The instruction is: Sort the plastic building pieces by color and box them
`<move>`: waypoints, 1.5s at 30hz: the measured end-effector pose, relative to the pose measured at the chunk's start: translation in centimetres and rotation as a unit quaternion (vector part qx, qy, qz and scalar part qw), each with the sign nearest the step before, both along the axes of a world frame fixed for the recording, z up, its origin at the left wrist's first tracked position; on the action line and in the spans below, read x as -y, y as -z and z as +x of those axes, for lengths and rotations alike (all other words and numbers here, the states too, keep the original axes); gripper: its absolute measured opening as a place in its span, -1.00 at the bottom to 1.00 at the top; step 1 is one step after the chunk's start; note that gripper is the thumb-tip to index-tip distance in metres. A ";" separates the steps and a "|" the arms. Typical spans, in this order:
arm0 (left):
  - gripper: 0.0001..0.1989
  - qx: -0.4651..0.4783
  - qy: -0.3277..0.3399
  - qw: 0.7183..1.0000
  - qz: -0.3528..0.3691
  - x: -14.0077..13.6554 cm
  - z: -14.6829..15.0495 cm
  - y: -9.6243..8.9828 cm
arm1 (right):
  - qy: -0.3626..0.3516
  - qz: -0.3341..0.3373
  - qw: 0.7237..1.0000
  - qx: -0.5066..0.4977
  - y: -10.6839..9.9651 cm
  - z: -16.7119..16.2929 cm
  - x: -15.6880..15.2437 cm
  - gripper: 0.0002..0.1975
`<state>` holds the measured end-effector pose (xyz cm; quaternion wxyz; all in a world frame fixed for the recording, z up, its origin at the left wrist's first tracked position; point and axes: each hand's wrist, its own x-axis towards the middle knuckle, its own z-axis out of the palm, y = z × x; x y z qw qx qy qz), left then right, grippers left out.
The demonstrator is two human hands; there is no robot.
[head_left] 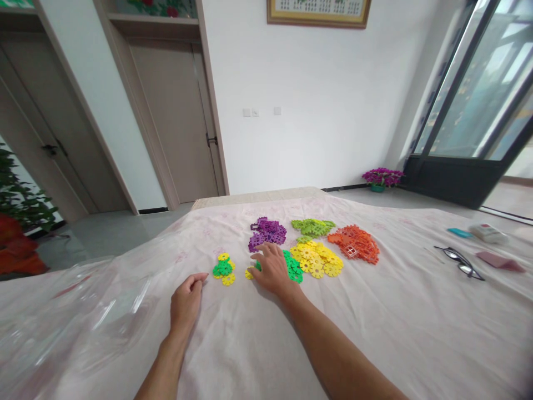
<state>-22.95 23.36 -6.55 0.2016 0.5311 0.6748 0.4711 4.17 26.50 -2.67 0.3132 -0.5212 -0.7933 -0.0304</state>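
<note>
My right hand [271, 269] is over the green snowflake discs [293, 268], fingers spread, covering part of that pile. Just left of its thumb lies a yellow disc [249, 273], partly hidden. My left hand [186, 300] rests on the cloth with its fingers curled in, and nothing shows in them. Right of it sits a small joined cluster [224, 269] of green and yellow discs. Beyond my right hand lies a heap of purple square pieces [267, 233]. A pile of yellow discs [317, 259] spreads beside the green one.
Light green pieces [312, 227] and orange pieces [355, 243] form heaps farther back. Eyeglasses [459, 262], a pink cloth [499, 261] and a white packet [488, 233] lie at the right. Clear plastic bags [79, 316] cover the left side of the tablecloth [250, 355].
</note>
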 end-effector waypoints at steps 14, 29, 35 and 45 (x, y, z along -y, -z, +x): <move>-0.68 0.006 0.002 1.000 -0.004 -0.2 -0.2 0.3 | -0.045 -0.026 0.997 -0.052 -0.1 -1.0 -0.5 -0.77; -0.68 -0.005 0.002 1.000 -0.010 0.1 0.0 -0.3 | 0.319 -0.138 0.935 -0.075 -4.2 13.3 -2.7 -0.66; -0.68 -0.005 0.002 1.000 -0.018 0.0 -0.1 -0.1 | 0.375 -0.175 0.910 0.008 -3.1 14.6 -5.5 -0.49; -0.69 -0.001 0.002 1.000 -0.010 0.1 -0.1 -0.2 | 0.299 -0.105 0.947 0.058 -1.6 15.8 -7.3 -0.65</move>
